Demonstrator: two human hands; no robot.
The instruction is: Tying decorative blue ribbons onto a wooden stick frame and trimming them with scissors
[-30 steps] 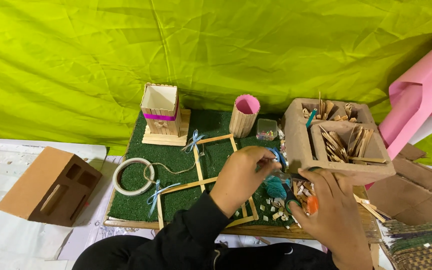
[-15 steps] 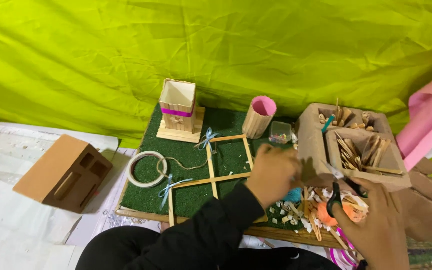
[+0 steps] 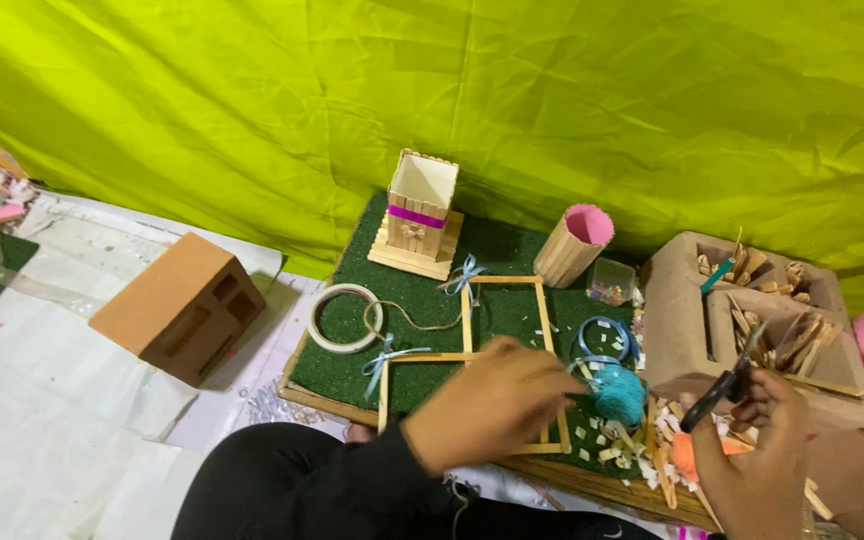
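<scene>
Left hand (image 3: 492, 400) lies on the green turf board (image 3: 352, 365), fingers curled onto a teal yarn ball (image 3: 618, 392) at its 3 o'clock; grip clamped or merely touching, cannot tell; right hand (image 3: 752, 460) at 4 o'clock of the ball, closed round black-handled scissors (image 3: 724, 382); cardboard organiser (image 3: 682, 320) just beyond.

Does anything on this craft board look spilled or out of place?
Yes: small pale wood scraps lie scattered over the green board's near right corner, beside the teal yarn ball and the left hand. Elsewhere it looks tidy.
</scene>
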